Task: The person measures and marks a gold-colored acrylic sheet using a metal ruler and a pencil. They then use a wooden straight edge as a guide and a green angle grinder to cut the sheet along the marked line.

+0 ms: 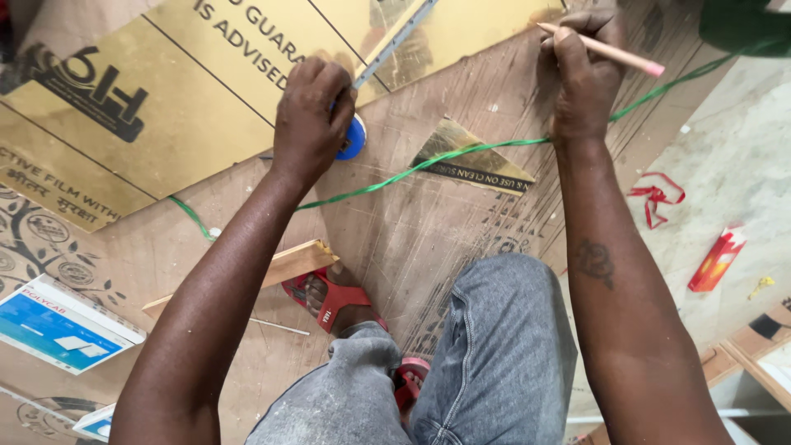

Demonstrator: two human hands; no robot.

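Observation:
My left hand [311, 111] presses down on a blue-handled metal ruler [394, 43] that lies across a gold mirror-finish sheet [177, 107] with dark printed lettering. My right hand [583, 70] grips a pale pink pencil [606, 51] at the far edge of the sheet, its tip pointing toward the sheet. The sheet rests on a brown plywood board [412, 239]. A small triangular gold offcut [478, 158] lies on the board between my two arms. A green cord [461, 152] runs across the board under my right wrist.
My grey-trousered knees [486, 346] and a red sandal [334, 301] rest on the board. A wooden strip [280, 268] lies by the foot. White and blue boxes [58, 325] sit at left. Red ribbon [655, 198] and a red packet [717, 259] lie on the stone floor at right.

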